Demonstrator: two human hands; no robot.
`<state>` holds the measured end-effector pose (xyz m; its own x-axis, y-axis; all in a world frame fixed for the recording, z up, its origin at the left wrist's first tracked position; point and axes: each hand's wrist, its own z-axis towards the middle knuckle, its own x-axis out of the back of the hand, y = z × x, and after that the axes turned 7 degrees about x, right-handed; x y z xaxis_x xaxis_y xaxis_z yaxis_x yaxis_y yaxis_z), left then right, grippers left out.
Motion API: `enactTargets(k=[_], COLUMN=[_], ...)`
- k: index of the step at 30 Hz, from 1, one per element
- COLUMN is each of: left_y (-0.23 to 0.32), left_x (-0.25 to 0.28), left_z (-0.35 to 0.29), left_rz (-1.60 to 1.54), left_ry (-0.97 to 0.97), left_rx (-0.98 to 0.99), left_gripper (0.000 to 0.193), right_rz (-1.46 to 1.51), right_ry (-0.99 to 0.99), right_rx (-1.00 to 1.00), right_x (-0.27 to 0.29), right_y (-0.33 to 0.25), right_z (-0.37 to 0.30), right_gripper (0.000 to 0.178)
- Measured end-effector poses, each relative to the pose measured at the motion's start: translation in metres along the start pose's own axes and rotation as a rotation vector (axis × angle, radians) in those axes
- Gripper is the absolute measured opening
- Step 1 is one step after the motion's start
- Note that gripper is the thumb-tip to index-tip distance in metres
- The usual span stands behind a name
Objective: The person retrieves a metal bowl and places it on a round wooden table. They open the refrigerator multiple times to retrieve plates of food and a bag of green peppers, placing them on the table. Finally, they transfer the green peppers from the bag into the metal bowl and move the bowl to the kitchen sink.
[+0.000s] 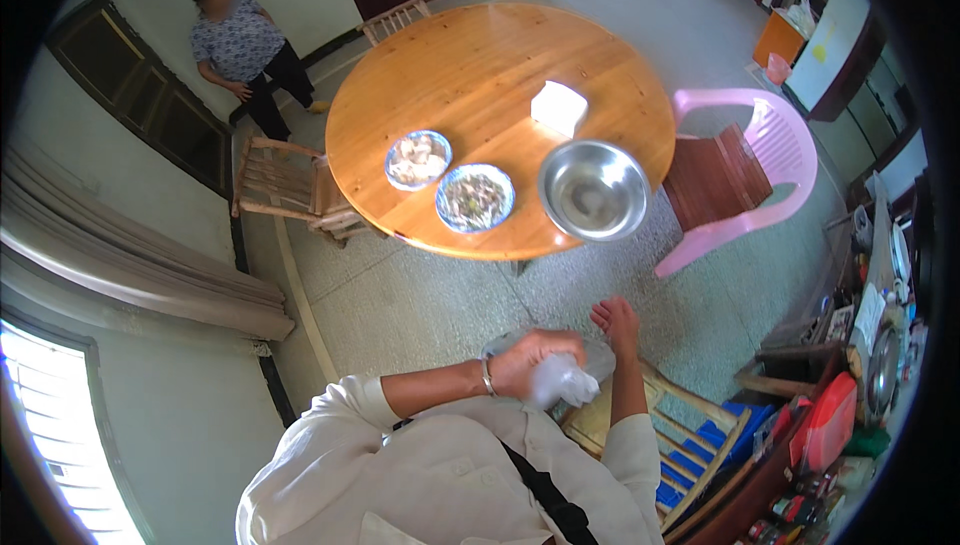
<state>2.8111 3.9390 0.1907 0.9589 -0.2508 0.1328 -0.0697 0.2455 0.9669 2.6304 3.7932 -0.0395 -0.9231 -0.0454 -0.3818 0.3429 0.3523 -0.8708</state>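
My left hand (530, 357), with a metal bracelet on the wrist, is closed on a crumpled white cloth (568, 383) at chest height. It presses against a pale, greyish round dish (598, 353) that is mostly hidden behind the hand. My right hand (615, 320) grips the far rim of that dish. Both hands are over a wooden chair (690, 415), a step back from the round wooden table (480, 65).
On the table stand two blue-rimmed plates of food (418, 160) (475, 198), an empty steel bowl (593, 190) and a white box (558, 107). A pink plastic chair (770, 160) is on the right and wooden chairs (285, 180) on the left. A person (245, 50) stands at the back left. A cluttered shelf (850, 375) is on the right.
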Motion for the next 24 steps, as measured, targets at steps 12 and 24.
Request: enactTargets(k=[12,24], left_y=[-0.006,-0.059], left_x=[0.084,0.083], left_z=[0.086,0.233], left_rz=[-0.059,0.049], left_ry=[0.096,0.293], left_rx=[0.045,0.116], left_gripper=[0.017,0.019], right_rz=[0.13,0.016], right_ry=[-0.015,0.029], right_rx=[-0.188,-0.024], right_x=[-0.071,-0.044], right_y=[-0.011,-0.117], right_z=[0.156,0.35], right_gripper=[0.027,0.029])
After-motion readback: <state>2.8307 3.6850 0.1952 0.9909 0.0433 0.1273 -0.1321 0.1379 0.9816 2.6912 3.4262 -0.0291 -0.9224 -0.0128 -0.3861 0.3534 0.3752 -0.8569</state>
